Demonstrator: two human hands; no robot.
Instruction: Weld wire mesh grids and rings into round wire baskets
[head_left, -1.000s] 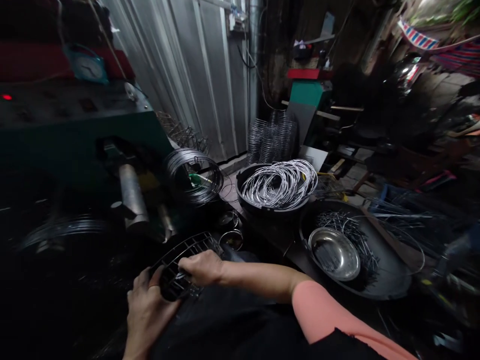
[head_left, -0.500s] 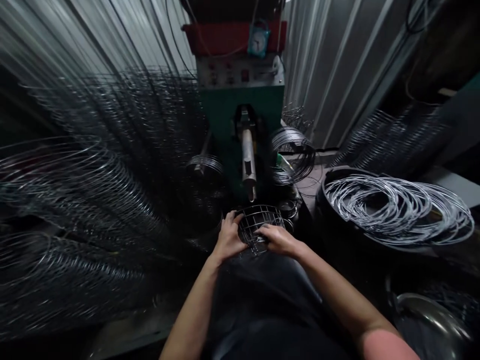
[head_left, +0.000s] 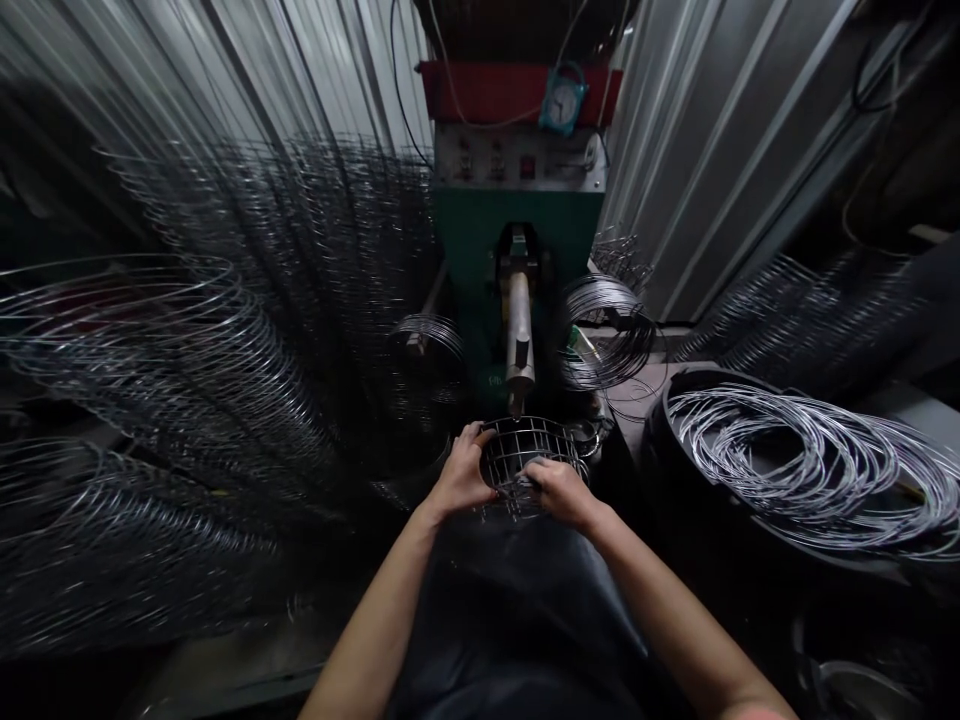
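Observation:
A small round wire basket frame (head_left: 529, 452) sits in front of me, just below the metal arm (head_left: 519, 335) of a green machine (head_left: 517, 235). My left hand (head_left: 461, 473) grips the frame's left rim, fingers curled round the wire. On the frame's near right side lies my right hand (head_left: 559, 489), its fingers closed on the wires. The frame rests over my dark-clothed lap.
Stacks of wire frames (head_left: 187, 380) fill the left side. A black tub (head_left: 675, 470) with silver wire rings (head_left: 810, 460) stands at the right. Dark wire coils (head_left: 611, 330) hang beside the machine. A small clock (head_left: 559, 100) sits on top. Corrugated metal walls stand behind.
My view swung left from the tub and bowl to the machine. Both hands kept hold of the wire frame and brought it up under the machine's arm.

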